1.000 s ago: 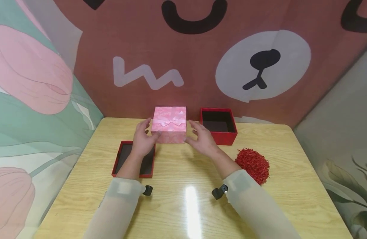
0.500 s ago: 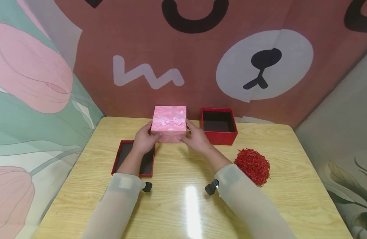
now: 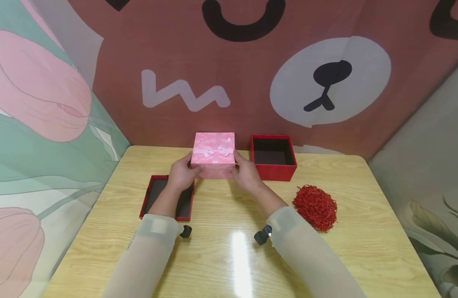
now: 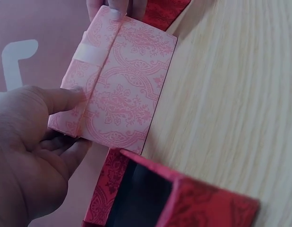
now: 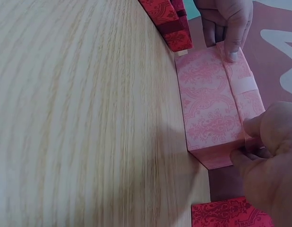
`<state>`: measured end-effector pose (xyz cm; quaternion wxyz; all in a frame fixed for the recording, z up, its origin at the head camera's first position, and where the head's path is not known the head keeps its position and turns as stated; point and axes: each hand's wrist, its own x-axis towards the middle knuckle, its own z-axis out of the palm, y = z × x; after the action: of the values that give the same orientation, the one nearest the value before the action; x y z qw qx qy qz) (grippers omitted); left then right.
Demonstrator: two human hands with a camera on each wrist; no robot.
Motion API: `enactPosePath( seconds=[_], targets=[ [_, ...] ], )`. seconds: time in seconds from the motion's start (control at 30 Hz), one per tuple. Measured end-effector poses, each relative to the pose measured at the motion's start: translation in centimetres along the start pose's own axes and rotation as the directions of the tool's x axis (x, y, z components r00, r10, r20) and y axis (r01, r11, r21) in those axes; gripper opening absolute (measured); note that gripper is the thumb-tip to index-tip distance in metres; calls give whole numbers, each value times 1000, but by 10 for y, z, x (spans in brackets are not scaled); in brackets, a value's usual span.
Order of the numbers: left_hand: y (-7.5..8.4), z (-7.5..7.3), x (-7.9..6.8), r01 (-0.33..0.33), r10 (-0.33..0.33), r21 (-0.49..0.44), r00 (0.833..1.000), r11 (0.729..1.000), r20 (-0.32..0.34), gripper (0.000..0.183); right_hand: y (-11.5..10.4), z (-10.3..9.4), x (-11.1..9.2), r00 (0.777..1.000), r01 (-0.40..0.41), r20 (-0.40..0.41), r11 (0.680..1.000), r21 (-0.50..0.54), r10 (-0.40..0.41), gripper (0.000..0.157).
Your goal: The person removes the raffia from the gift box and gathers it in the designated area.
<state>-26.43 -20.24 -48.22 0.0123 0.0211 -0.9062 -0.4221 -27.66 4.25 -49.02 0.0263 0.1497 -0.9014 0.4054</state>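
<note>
A pink patterned gift box point(image 3: 214, 170) with a ribbon bow on its lid point(image 3: 208, 140) stands at the back of the table, its lid on. My left hand point(image 3: 181, 174) grips the lid at its left side; in the left wrist view the thumb point(image 4: 65, 99) presses the front of the lid rim while the other fingers are partly hidden at the side. On the opposite side, my right hand point(image 3: 246, 174) holds the lid in the same way, its thumb point(image 5: 253, 126) on the front of the rim. The box's front point(image 5: 207, 101) faces me, below the lid rim.
To the right of the pink box stands a lidless red box point(image 3: 277, 172) with a dark inside. A red lid point(image 3: 148, 198) lies upturned under my left forearm. Red shredded paper point(image 3: 315, 207) is heaped beside my right sleeve. A printed wall point(image 3: 247, 82) rises behind the table.
My right hand has moved in to the pink box, and both hands have taken hold of its lid. The box has shifted slightly to the right.
</note>
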Motion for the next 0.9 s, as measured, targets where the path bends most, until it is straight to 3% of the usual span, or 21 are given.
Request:
enactPosePath(
  seconds=[0.27, 0.63, 0.9],
  targets=[
    [4, 6, -4, 8, -8, -5, 1000, 1000, -10, 76, -1, -1, -6, 1000, -11, 12, 999, -36, 12, 73],
    [7, 16, -11, -3, 2, -46, 1000, 999, -22, 75, 3, 2, -20, 994, -27, -104, 998, -49, 22, 71],
    [8, 19, -24, -2, 1, -43, 999, 999, -36, 76, 7, 3, -31, 986, 11, -164, 998, -65, -21, 68]
  ],
)
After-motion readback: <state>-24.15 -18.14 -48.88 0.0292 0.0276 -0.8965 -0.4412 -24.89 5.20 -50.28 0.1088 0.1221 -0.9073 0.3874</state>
